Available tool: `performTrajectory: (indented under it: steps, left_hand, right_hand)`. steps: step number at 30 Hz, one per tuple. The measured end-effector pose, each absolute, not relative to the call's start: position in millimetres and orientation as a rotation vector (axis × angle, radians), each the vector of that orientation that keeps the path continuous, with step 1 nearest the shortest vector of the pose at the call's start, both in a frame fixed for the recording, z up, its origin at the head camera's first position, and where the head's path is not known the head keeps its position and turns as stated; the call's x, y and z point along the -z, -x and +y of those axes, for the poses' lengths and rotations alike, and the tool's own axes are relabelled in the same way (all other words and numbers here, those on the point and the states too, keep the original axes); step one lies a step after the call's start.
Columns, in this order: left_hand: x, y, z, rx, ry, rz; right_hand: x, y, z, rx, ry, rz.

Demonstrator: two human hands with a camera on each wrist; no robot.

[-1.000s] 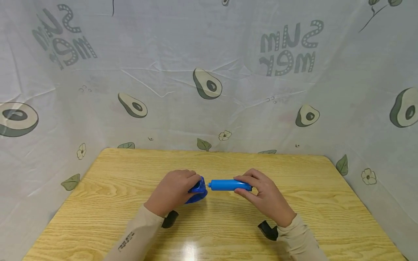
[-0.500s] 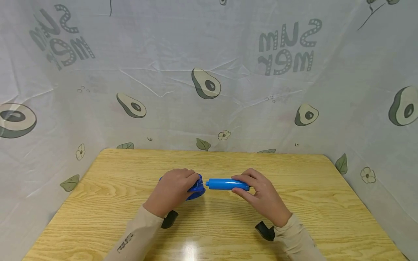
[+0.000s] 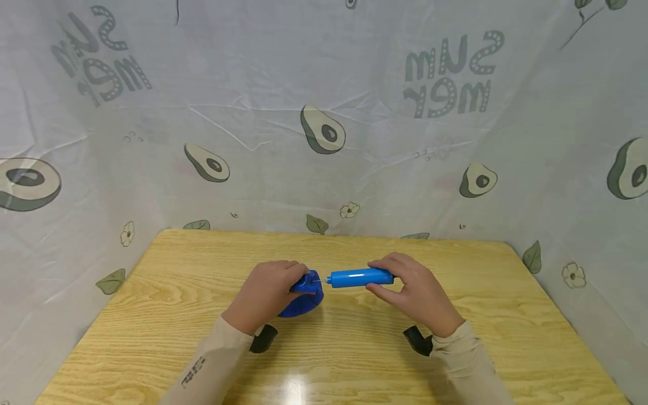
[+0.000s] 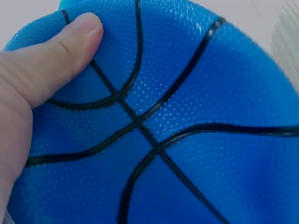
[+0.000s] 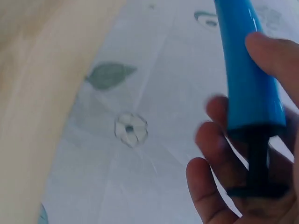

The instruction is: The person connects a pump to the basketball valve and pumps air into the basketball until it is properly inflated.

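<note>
In the head view my left hand grips a soft, collapsed blue basketball, dented out of round over the table. Its pebbled skin and black seams fill the left wrist view, with the thumb pressed on the basketball. My right hand holds a blue hand pump by its rear part, fingers and thumb around the barrel. A thin needle runs from the pump's front end to the ball, overlapping its edge. In the right wrist view the pump's black plunger handle lies near the palm.
A wooden table lies under both hands. A pale curtain with avocado prints hangs behind and at both sides. Black wrist mounts jut out under each forearm.
The pump has shifted slightly right and up, its rear end now tilted a little higher. More of the needle shows. The ball has turned in my left hand, showing more of its lower side.
</note>
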State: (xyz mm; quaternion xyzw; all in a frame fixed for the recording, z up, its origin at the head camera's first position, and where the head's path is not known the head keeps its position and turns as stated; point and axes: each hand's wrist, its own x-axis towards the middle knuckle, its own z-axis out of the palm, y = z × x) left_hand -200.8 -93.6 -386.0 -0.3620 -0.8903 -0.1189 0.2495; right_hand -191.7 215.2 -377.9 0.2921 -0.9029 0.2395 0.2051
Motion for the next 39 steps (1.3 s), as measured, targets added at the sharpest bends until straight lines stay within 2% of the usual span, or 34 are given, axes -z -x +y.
performTrajectory:
  steps: [6, 14, 27, 39]
  left_hand:
    - [389, 207, -97, 0.392, 0.895, -2.536]
    - [391, 214, -104, 0.542, 0.877, -2.607]
    - [394, 214, -108, 0.43, 0.834, -2.481]
    - [394, 215, -112, 0.482, 0.92, -2.377]
  right_hand:
    - [372, 200, 211, -0.485, -0.864, -2.466]
    - [372, 198, 213, -0.466, -0.823, -2.445]
    - [378, 199, 209, -0.484, -0.847, -2.447]
    - [375, 199, 211, -0.463, -0.911, -2.34]
